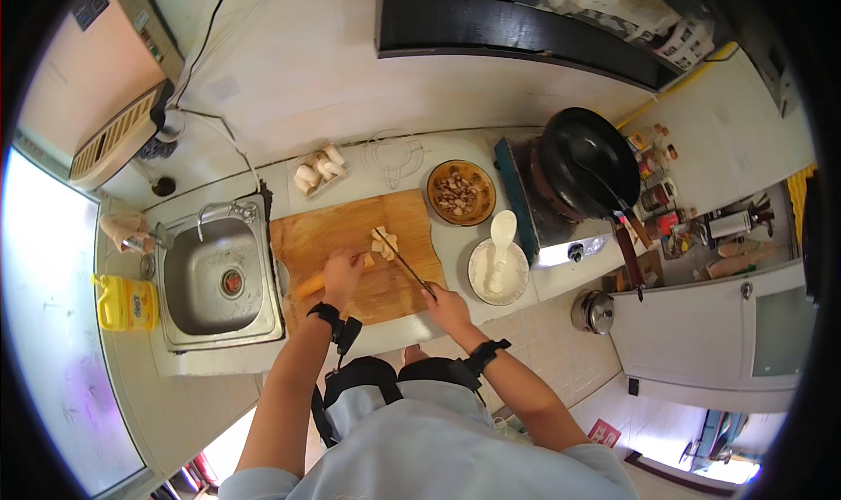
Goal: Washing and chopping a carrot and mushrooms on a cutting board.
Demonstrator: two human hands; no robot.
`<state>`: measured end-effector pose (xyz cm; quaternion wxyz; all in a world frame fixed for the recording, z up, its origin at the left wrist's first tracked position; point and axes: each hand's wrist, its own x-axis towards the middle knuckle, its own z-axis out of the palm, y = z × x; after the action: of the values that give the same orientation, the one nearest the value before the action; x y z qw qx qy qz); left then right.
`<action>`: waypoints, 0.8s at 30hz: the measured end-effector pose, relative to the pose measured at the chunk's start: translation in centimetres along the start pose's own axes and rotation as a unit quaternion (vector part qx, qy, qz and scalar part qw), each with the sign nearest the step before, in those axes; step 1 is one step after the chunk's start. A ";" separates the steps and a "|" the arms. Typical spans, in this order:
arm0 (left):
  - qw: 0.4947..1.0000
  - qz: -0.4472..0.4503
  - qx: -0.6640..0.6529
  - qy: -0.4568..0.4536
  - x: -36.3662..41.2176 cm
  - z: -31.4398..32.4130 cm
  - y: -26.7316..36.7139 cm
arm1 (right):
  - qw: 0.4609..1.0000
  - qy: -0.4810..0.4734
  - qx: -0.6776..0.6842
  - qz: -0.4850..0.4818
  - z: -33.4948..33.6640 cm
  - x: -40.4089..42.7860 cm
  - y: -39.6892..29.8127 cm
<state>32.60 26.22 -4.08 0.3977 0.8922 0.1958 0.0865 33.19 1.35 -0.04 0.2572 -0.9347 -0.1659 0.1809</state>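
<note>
My right hand grips a kitchen knife by its handle, with the blade slanting up and left over the wooden cutting board. Pale cut chunks lie by the blade's far end. My left hand rests on a long orange-tan piece of food, its fingers near the end that faces the knife; what kind of food it is I cannot tell. Right of the board stands a brown bowl of chopped food. Nearer me, a white bowl holds white powder or paste and a white spoon.
A plastic tray of whole mushrooms sits behind the board. The steel sink and a yellow jug are at the left. On the right, a black wok stands on the gas stove, its handle jutting towards me.
</note>
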 end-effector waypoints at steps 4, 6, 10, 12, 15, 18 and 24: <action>0.997 0.057 0.005 0.059 -1.9 0.6 -0.6 | 0.996 0.034 0.045 -0.064 3.4 1.9 -3.1; 0.993 0.073 0.008 0.088 -2.0 1.0 -0.6 | 0.997 0.012 0.049 -0.052 4.4 2.3 -4.3; 0.995 0.040 0.028 0.092 -2.1 1.3 -0.1 | 0.999 -0.016 0.032 -0.014 4.8 2.6 -6.3; 0.995 0.033 0.047 0.088 -2.1 1.4 0.2 | 0.999 -0.013 0.037 -0.009 5.1 2.7 -6.3; 0.994 0.028 0.058 0.086 -2.0 1.2 0.6 | 0.999 -0.004 0.038 -0.003 5.5 2.9 -6.2; 0.996 0.012 0.054 0.065 -1.8 0.9 0.6 | 1.000 -0.003 0.031 -0.001 5.7 3.1 -6.4; 0.997 0.011 0.037 0.062 -1.5 1.0 0.3 | 0.999 -0.009 0.029 0.009 5.7 3.3 -7.1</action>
<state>31.66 24.78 -4.51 0.3509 0.9011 0.2138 0.1387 32.09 10.87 -1.58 0.2814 -0.9266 -0.1540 0.1964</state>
